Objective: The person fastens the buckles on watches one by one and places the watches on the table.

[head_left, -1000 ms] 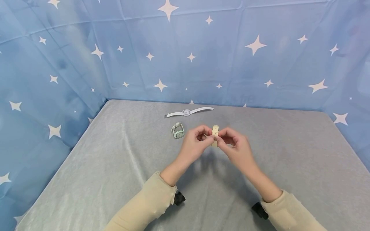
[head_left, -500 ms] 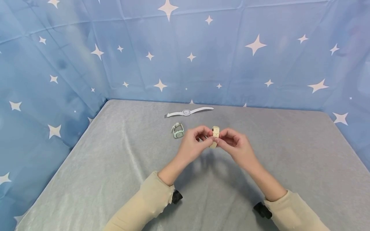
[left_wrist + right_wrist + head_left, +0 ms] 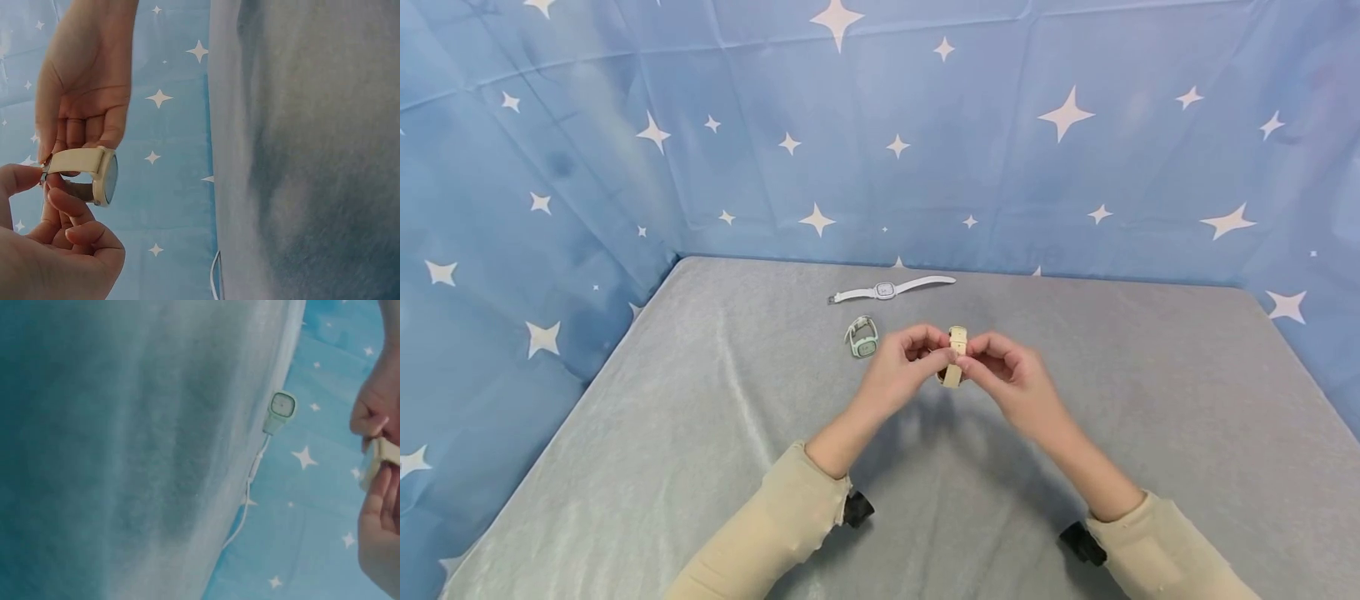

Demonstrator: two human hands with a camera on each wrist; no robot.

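Observation:
Both hands hold a cream wristwatch (image 3: 954, 367) above the table, its strap bent into a loop. In the left wrist view, the watch case (image 3: 106, 177) hangs at the side away from the fingertips, and the metal buckle (image 3: 45, 169) sits between them. My left hand (image 3: 898, 367) pinches the strap from the left with thumb and fingers. From the right, my right hand (image 3: 1015, 375) pinches the same strap near the buckle end. The fingers partly hide where the strap ends overlap.
A pale green watch (image 3: 864, 337) with a looped strap lies left of the hands. Behind it, a white watch (image 3: 885, 290) is stretched out flat. Grey cloth covers the table (image 3: 700, 417); a blue star-patterned curtain (image 3: 970, 125) stands behind.
The cream watch has tilted a little, showing more of its lower strap and case side. Both hands keep their pinch with small finger shifts. The other watches lie unmoved.

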